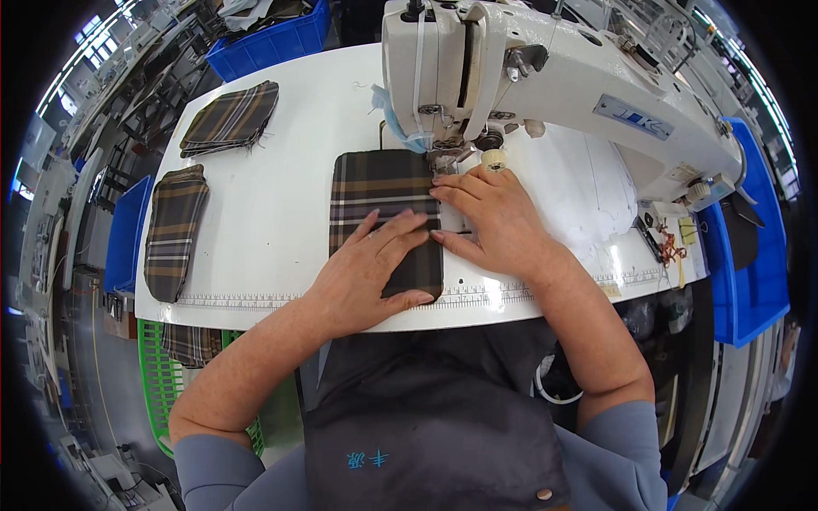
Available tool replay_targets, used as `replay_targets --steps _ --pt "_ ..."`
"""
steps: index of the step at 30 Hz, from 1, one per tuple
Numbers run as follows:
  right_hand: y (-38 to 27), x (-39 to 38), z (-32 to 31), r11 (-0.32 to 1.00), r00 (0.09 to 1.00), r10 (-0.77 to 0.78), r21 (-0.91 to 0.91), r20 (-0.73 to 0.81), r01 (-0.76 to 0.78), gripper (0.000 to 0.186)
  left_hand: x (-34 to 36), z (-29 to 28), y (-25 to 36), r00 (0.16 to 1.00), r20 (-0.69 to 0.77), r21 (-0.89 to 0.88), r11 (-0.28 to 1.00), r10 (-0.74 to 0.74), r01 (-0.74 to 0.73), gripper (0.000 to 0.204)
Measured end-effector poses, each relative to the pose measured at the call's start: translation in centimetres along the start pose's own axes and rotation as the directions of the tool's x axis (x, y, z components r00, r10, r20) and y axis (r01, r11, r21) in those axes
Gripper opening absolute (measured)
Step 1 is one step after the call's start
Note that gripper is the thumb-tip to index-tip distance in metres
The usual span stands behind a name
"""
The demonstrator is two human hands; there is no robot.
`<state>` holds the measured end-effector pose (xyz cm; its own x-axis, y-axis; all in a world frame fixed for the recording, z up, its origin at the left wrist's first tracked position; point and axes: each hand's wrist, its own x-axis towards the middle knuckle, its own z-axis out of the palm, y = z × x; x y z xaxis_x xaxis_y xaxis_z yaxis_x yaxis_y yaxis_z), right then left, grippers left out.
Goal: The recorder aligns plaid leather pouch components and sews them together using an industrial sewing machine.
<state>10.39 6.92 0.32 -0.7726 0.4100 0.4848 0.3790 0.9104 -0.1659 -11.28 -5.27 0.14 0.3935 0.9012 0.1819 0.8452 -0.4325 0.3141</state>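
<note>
A dark plaid fabric panel (349, 183) with rounded corners lies flat on the white table, its upper right edge at the presser foot (445, 160) of the sewing machine (554, 77). My left hand (375, 264) rests on the panel's lower part, fingers stretched out and slightly blurred, thumb near the bottom edge. Along the panel's right edge sits my right hand (490, 217), its fingertips touching the fabric just below the presser foot. The fingers of that hand are spread. What lies under both palms is hidden.
Two stacks of plaid pieces, the upper one (230, 119) and the left one (176, 232), lie on the table (264, 230). Blue bins stand at the back (268, 43), left and right (750, 247). A green basket (162, 392) sits below left. Thread scraps (673, 247) lie right.
</note>
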Motion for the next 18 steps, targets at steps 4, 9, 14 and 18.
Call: replay_targets --steps 4,9,14,18 --pt "0.0 0.1 0.1 1.000 1.000 -0.007 0.010 -0.009 0.007 0.042 -0.1 -0.2 -0.9 0.989 -0.030 -0.281 0.949 0.142 -0.145 0.045" --pt "0.0 0.1 0.3 1.000 1.000 0.019 0.006 0.007 -0.019 0.041 1.3 -0.3 -2.0 0.986 -0.062 -0.336 0.927 0.152 -0.164 0.029" --pt "-0.1 0.1 0.3 0.999 0.999 0.038 0.013 0.016 -0.038 0.039 2.8 -0.3 -3.1 0.983 -0.104 -0.317 0.932 0.149 -0.175 0.023" --pt "-0.1 0.1 0.4 1.000 0.999 0.031 -0.003 0.030 -0.031 0.039 4.0 -0.4 -4.6 0.982 -0.133 -0.349 0.921 0.131 -0.170 0.017"
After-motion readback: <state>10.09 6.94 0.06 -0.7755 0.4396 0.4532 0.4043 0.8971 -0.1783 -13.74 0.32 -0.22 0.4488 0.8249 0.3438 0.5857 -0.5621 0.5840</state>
